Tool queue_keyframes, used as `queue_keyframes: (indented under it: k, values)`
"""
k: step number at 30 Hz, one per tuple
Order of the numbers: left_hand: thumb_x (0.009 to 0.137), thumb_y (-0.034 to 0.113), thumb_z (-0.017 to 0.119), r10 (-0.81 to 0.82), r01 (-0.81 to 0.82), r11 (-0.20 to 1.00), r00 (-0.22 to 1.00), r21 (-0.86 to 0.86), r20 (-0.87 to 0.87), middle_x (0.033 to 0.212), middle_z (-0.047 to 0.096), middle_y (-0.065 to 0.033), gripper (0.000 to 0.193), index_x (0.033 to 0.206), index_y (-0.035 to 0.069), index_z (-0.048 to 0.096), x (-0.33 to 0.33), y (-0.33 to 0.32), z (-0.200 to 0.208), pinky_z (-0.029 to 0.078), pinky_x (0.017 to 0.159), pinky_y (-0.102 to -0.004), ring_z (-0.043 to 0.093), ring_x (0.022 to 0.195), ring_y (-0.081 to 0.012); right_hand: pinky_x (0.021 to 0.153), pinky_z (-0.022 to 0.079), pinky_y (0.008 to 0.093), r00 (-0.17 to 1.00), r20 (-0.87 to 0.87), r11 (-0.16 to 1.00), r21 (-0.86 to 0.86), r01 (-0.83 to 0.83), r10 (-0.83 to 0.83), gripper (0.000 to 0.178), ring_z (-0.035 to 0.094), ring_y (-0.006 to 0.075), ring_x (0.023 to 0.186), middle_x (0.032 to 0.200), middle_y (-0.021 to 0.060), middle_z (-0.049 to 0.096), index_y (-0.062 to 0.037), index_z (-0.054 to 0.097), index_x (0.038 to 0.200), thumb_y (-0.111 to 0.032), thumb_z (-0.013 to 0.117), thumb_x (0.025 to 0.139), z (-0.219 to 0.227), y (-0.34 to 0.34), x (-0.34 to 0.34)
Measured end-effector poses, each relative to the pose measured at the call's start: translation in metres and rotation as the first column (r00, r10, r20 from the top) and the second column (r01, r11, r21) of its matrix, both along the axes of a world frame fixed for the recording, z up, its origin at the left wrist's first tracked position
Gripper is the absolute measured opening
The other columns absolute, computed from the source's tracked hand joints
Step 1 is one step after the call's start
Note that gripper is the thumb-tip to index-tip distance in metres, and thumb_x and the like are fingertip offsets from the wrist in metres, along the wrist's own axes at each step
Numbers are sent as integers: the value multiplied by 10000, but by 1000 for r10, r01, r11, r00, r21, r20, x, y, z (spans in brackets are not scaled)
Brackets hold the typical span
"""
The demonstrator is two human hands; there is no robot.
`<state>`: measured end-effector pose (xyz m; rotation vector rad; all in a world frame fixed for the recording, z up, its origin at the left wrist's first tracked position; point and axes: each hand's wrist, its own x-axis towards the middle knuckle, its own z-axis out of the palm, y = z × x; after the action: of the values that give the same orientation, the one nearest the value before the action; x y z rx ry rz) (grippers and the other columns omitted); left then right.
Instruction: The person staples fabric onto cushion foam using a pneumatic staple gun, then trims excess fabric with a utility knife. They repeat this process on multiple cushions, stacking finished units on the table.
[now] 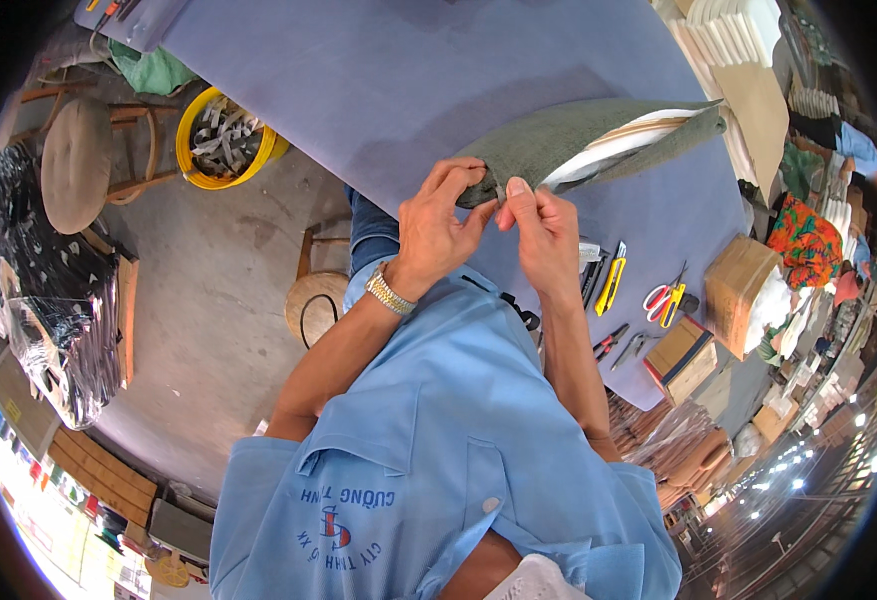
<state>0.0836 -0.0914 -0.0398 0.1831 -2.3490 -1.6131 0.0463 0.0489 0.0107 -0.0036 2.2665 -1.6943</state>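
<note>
A grey-green cushion cover (528,140), seemingly of fabric, stretches away to the right over the blue-grey table. Its long side gapes, showing white and tan layers inside. My left hand (436,222) is closed on the near corner, fingers curled over the top and thumb toward the edge. Just to the right, my right hand (543,228) pinches the same edge between thumb and fingers. The two thumbs are close together. What lies between the fingertips is too small to make out.
On the table (378,60), right of my hands, lie a yellow utility knife (611,279), red-handled scissors (658,297), pliers (611,341) and a small box (680,358). A carton (740,290) stands beyond. At left are a yellow bucket of scraps (220,140) and a stool (315,305).
</note>
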Motion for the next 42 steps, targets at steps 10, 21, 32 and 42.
queue_keyframes:
  k: [10, 21, 32, 42]
  values:
    - [787, 24, 827, 7, -26, 994, 986, -110, -168, 1257, 662, -73, 377, 1134, 108, 708, -4, 0, -8, 600, 629, -342, 745, 890, -241, 571, 344, 295, 994, 98, 986, -153, 66, -51, 505, 434, 73, 616, 641, -10, 559, -28, 626, 696, -341, 565, 1089, 1, -4, -6]
    - [758, 0, 826, -80, 52, 981, 986, -187, -146, 1312, 606, -102, 423, 1133, 169, 725, 4, 0, -15, 613, 620, -346, 737, 876, -257, 530, 305, 292, 996, 83, 999, -42, -10, 14, 503, 397, 63, 582, 589, -30, 492, -34, 624, 688, -346, 575, 1080, 11, -3, -7]
    - [782, 60, 866, 11, -20, 996, 994, -84, -108, 1286, 643, -109, 450, 1183, 128, 672, 3, 3, -11, 618, 705, -328, 746, 997, -283, 591, 375, 344, 997, 25, 996, 54, -69, 68, 454, 495, 158, 623, 633, 67, 565, -28, 641, 670, -279, 611, 1047, 3, 4, -3]
    - [814, 69, 816, -94, 105, 980, 993, -168, 76, 1464, 605, -161, 699, 1462, 68, 553, -2, -4, 7, 628, 791, -374, 729, 1091, -332, 659, 422, 407, 995, -54, 977, 203, -70, 83, 376, 540, 264, 686, 689, 109, 605, -24, 619, 697, -214, 614, 1022, 15, 0, 1]
